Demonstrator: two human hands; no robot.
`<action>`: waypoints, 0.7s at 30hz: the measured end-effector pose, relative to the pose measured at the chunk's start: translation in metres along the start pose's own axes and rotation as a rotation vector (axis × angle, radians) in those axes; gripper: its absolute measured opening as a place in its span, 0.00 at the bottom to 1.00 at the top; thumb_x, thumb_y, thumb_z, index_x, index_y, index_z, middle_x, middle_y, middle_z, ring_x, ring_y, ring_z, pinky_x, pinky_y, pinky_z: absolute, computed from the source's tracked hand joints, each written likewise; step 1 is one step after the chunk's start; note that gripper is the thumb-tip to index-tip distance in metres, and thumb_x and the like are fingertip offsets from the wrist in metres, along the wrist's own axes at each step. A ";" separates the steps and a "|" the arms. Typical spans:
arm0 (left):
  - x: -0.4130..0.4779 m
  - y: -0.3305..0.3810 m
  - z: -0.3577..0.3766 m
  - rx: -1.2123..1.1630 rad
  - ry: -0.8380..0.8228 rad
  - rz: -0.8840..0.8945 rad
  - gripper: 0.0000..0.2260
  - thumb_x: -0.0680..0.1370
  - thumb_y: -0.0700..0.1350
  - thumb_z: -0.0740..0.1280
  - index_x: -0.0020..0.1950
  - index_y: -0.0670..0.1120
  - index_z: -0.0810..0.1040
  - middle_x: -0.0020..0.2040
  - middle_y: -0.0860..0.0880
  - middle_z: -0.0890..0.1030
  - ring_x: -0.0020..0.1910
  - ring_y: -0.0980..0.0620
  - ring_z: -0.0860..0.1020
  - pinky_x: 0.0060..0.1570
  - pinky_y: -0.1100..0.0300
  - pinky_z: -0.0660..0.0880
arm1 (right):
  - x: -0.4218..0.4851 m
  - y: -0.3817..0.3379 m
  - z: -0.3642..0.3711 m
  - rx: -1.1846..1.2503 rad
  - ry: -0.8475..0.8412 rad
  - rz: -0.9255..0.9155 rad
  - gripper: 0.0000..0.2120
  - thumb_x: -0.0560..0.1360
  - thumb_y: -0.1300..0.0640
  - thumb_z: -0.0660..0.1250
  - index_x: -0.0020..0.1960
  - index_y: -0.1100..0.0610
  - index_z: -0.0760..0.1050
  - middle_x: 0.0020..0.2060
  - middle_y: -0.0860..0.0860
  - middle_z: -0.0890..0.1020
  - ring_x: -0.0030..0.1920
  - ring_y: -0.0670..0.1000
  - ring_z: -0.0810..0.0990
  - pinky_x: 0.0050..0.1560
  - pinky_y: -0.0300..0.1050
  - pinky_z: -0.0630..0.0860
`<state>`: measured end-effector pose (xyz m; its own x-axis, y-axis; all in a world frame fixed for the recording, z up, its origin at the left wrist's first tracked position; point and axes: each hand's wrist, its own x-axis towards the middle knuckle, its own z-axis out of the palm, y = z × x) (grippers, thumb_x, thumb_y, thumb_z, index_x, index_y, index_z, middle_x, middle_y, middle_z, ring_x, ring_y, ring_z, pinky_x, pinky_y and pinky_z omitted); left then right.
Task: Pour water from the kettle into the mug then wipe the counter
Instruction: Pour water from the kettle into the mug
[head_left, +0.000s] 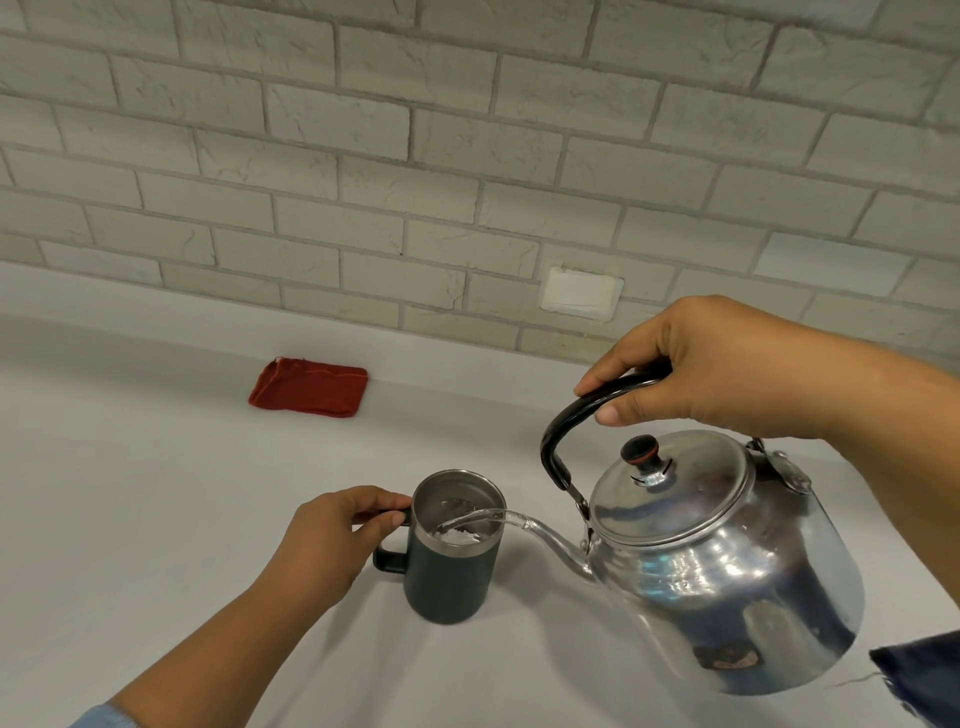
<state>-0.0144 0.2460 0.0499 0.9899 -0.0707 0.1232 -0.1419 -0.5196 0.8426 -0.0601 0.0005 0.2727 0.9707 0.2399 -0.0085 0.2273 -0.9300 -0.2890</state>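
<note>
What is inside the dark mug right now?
Inside the dark steel-lined mug, a clear water stream from the shiny metal kettle splashes white; the mug's wall hides the depth.

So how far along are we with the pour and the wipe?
Midway through the pour. The right hand tilts the kettle and water streams from its spout into the mug, which the left hand steadies by the handle. The wipe is left: the red cloth lies untouched by the wall.

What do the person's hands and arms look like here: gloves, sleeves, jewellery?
Both hands, left hand and right hand, are bare: no gloves, rings or watch visible. Forearms are uncovered. A light blue sleeve edge shows at the left arm's bottom; dark blue fabric sits at the lower right.
</note>
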 end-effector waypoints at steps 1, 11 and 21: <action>0.000 0.000 0.000 0.000 0.001 0.000 0.09 0.76 0.43 0.67 0.45 0.59 0.79 0.45 0.61 0.82 0.47 0.64 0.77 0.45 0.73 0.67 | 0.000 0.000 0.000 -0.001 -0.001 -0.001 0.11 0.65 0.45 0.74 0.47 0.37 0.81 0.44 0.41 0.84 0.47 0.42 0.80 0.55 0.46 0.76; -0.001 0.002 -0.001 0.009 -0.009 -0.001 0.11 0.76 0.43 0.67 0.42 0.62 0.78 0.43 0.63 0.81 0.46 0.65 0.77 0.44 0.75 0.66 | 0.002 -0.001 -0.001 -0.016 -0.011 -0.005 0.11 0.65 0.46 0.74 0.48 0.38 0.82 0.43 0.41 0.84 0.47 0.42 0.80 0.55 0.46 0.76; -0.001 0.002 -0.001 0.009 -0.008 -0.014 0.11 0.76 0.43 0.67 0.43 0.61 0.77 0.43 0.63 0.80 0.44 0.66 0.75 0.43 0.75 0.66 | 0.003 -0.001 -0.001 -0.023 -0.014 -0.014 0.11 0.66 0.45 0.74 0.48 0.38 0.81 0.44 0.41 0.84 0.47 0.42 0.80 0.55 0.46 0.76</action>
<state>-0.0156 0.2453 0.0521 0.9917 -0.0704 0.1074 -0.1284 -0.5281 0.8394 -0.0576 0.0022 0.2738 0.9662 0.2572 -0.0182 0.2432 -0.9326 -0.2668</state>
